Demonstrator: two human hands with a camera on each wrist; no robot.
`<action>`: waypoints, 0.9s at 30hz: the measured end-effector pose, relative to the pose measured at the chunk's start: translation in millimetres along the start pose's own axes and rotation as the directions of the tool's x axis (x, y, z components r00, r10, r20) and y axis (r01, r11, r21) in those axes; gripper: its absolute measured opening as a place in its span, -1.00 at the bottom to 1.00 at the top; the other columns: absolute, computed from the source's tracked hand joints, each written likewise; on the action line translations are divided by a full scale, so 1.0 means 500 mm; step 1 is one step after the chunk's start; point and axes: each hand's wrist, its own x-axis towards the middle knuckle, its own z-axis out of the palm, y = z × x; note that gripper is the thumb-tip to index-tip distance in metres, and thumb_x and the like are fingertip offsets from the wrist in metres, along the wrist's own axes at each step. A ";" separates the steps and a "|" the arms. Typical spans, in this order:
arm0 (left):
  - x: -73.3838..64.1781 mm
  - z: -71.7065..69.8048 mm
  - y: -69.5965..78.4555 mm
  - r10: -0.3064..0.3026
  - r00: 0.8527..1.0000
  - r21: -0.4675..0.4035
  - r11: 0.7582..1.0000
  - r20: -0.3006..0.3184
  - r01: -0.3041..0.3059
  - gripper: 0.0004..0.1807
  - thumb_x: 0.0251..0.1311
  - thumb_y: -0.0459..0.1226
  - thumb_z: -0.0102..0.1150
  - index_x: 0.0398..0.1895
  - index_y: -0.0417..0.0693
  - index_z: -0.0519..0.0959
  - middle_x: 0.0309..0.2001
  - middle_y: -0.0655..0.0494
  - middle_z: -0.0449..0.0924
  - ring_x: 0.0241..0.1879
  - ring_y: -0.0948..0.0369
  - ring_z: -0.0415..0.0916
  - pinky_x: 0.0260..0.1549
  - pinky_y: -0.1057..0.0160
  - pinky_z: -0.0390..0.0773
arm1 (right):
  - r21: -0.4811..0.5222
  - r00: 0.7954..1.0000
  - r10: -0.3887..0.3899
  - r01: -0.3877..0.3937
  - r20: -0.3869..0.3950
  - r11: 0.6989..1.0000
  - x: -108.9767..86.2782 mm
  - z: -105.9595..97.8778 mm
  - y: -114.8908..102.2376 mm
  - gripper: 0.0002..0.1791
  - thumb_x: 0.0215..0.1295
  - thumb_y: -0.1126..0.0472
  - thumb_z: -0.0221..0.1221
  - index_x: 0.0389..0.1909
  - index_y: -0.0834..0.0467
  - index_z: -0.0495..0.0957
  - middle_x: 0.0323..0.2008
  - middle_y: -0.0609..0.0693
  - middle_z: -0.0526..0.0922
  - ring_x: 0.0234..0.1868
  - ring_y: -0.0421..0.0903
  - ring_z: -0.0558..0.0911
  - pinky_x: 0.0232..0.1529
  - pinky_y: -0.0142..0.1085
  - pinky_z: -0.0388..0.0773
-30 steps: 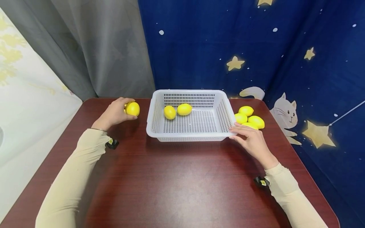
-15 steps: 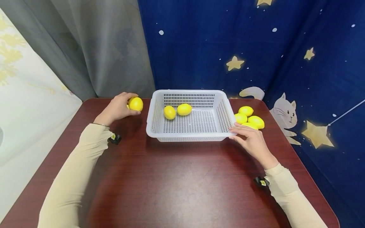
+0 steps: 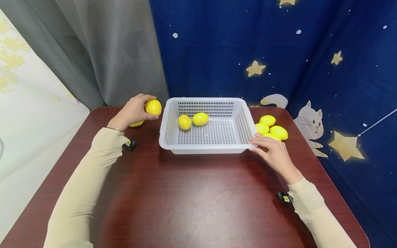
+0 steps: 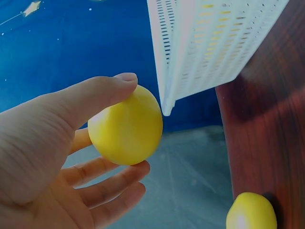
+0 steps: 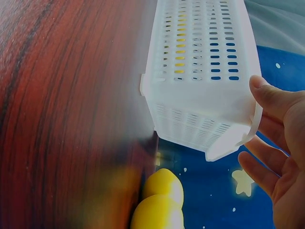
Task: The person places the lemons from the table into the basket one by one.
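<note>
My left hand (image 3: 134, 111) holds a yellow lemon (image 3: 153, 107) between thumb and fingers, raised just left of the white plastic basket (image 3: 214, 146). The left wrist view shows this lemon (image 4: 127, 129) close to the basket's rim (image 4: 167, 107). Another lemon (image 3: 136, 124) lies on the table under the left hand, partly hidden by it. Two lemons sit inside the basket, one round-looking lemon (image 3: 184, 122) beside a second lemon (image 3: 200, 119). At the basket's front right corner my right hand (image 3: 274, 153) pinches the rim, thumb outside and fingers over the edge.
Several lemons (image 3: 278, 133) are grouped on the table to the right of the basket, partly behind the right hand. The dark red wooden table (image 3: 198, 199) stretches toward me. Behind its back edge hang a grey curtain (image 3: 127, 51) and a blue star-patterned curtain (image 3: 211, 51).
My left hand has lifted the lemon up and moved it right toward the basket, uncovering the lemon left on the table. The right hand and basket have stayed put.
</note>
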 end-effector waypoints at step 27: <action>0.081 0.017 0.096 0.050 0.997 -0.021 0.999 0.061 -0.049 -0.19 0.03 -0.13 0.46 0.38 -0.08 0.37 0.24 -0.17 0.44 0.10 -0.06 0.40 0.13 -0.07 0.52 | -0.003 1.000 0.018 -0.018 0.012 1.000 0.001 -0.001 0.000 -0.56 -0.07 0.15 0.52 -0.07 0.02 0.75 -0.08 -0.04 0.79 0.14 0.02 0.68 0.21 -0.19 0.51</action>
